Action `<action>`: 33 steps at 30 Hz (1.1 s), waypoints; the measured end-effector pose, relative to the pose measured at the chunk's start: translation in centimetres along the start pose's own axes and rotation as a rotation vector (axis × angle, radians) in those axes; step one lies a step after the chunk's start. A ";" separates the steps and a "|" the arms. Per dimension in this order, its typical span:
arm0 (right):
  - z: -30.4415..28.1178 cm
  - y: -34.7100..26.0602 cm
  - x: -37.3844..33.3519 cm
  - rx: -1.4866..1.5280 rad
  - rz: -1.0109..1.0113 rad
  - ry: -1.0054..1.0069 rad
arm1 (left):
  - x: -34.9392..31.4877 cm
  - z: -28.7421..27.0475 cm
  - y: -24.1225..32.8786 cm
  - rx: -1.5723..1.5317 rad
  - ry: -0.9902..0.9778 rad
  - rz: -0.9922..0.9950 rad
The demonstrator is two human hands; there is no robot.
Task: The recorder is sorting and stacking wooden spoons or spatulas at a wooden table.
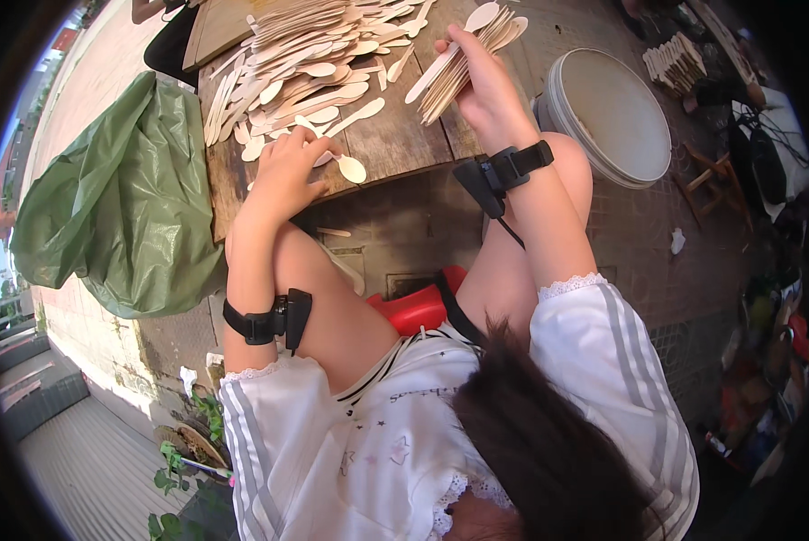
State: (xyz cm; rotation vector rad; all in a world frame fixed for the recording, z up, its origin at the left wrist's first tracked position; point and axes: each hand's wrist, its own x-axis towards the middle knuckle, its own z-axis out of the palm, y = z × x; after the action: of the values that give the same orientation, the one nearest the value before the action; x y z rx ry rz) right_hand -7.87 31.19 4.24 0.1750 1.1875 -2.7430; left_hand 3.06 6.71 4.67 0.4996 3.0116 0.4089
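Observation:
My right hand is closed around a bundle of pale wooden spoons, held above the right part of the wooden table. Their handles fan toward the lower left, and a few bowls show at the top. My left hand rests at the table's near edge, thumb spread away from the fingers. Its fingertips reach over loose spoons; one wooden spoon lies beside them with its bowl toward the edge. Whether the fingers touch its handle cannot be made out. Beyond is a large heap of wooden spoons.
A green plastic bag hangs left of the wooden table. To the right stands a white bucket. More stacked spoons lie far right. Something red is beneath me. Another person's arm shows at the far left.

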 end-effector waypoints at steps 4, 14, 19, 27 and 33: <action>-0.2 0.3 -0.1 -0.073 0.026 0.005 | -0.1 0.4 -0.1 0.090 0.016 0.076; -0.2 0.7 0.0 -0.173 0.047 -0.045 | 0.8 2.5 -1.0 0.084 0.115 0.184; -0.2 0.7 0.2 -0.212 0.050 -0.117 | 0.5 2.7 -1.5 0.041 0.054 0.114; 1.5 0.5 -1.6 -0.341 0.014 -0.365 | -0.2 -2.5 -1.6 -0.404 0.168 -0.052; 6.3 4.1 -9.4 -0.593 0.018 -0.945 | -4.4 -10.3 1.4 -0.895 0.781 0.004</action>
State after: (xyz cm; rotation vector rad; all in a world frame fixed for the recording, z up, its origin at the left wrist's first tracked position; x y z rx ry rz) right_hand 1.78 24.70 7.15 -1.0207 1.5118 -1.8630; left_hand 6.60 3.99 14.99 0.2848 2.9209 2.2210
